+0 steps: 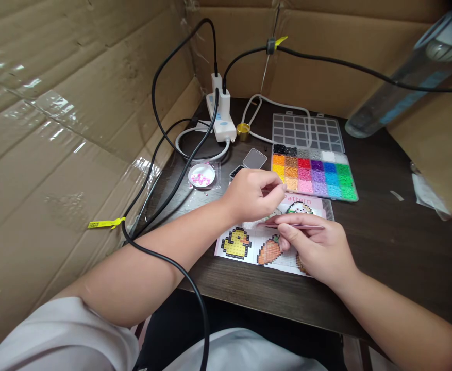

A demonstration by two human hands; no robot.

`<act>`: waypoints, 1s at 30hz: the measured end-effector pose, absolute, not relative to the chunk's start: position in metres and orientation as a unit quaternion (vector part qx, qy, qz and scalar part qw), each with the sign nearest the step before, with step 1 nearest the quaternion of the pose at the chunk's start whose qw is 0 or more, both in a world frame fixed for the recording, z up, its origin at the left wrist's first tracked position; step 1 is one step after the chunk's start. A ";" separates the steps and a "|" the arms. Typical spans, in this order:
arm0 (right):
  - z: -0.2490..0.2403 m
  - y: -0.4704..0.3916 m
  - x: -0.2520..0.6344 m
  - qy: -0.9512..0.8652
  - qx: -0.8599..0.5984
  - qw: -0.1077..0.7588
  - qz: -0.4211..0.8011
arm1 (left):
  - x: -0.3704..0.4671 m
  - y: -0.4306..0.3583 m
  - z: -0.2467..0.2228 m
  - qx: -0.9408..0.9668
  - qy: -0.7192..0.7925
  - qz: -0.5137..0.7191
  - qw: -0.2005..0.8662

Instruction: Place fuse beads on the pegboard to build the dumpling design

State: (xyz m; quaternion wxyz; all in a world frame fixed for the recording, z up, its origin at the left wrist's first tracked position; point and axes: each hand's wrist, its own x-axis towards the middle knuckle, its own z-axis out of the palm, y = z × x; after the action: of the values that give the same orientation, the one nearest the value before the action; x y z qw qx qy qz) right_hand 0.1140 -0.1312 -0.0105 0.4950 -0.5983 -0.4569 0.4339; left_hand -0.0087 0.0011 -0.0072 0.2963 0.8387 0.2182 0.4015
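My left hand [253, 197] hovers over the top of a pattern sheet [249, 247] with pixel pictures of a duck and a carrot, its fingertips pinched together; whether a bead is in them I cannot tell. My right hand [318, 250] rests on the sheet and grips thin pink tweezers [303, 225] that point left under my left hand. Just behind the hands lies an open bead box [314, 178] with many coloured compartments.
A small white dish of pink beads [201, 176] sits at the left. A small clear lid [254, 158] and a dark bead container lie behind my left hand. A white power strip [221, 114] with black cables stands at the back. Cardboard walls surround the dark table [384, 226].
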 end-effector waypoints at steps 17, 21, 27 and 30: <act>0.000 -0.134 0.121 -0.456 -0.586 0.518 0.424 | -0.009 0.001 -0.006 0.838 0.219 0.402 0.297; 0.014 -0.136 0.138 -0.430 -0.553 0.614 0.365 | -0.010 0.003 -0.004 0.843 0.223 0.391 0.295; 0.031 -0.130 0.179 -0.404 -0.520 0.698 0.283 | -0.012 0.006 -0.001 0.852 0.228 0.373 0.288; 0.017 -0.129 0.195 -0.405 -0.544 0.675 0.291 | -0.013 0.007 0.000 0.853 0.232 0.372 0.283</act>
State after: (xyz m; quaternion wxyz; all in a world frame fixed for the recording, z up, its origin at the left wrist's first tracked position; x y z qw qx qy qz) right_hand 0.1955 -0.1288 0.0171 0.6747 -0.5443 -0.4047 0.2910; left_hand -0.0131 0.0068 -0.0004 0.2829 0.8534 0.2317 0.3716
